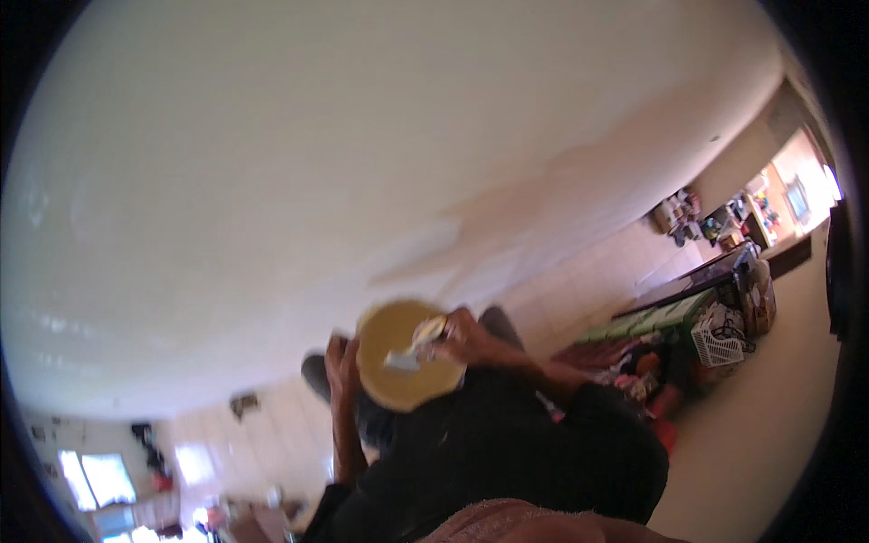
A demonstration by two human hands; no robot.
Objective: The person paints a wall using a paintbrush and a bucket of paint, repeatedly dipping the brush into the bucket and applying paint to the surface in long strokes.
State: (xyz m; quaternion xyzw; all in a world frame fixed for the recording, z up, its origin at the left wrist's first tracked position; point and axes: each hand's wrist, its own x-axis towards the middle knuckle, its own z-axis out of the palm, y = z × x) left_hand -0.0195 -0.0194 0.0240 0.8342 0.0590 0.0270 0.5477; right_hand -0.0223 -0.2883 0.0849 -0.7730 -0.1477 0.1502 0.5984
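A round, pale yellow bucket [384, 387] is held in front of my body. My left hand [341, 362] grips its rim on the left side, with the fingers curled over the edge. Above the bucket's right half, my right hand [460, 338] is closed around a paintbrush [403, 361]. The brush's flat whitish end points down and left over the bucket's mouth. Motion blur hides whether it touches the inside, and I cannot tell what the bucket contains.
A large pale wall [299, 163] rises close in front, with a shadow on its right. Light tiled floor [579, 281] runs along its base. To the right stand a green-topped piece of furniture [647, 321] and a white plastic basket [718, 347]. Bright windows [98, 478] show at lower left.
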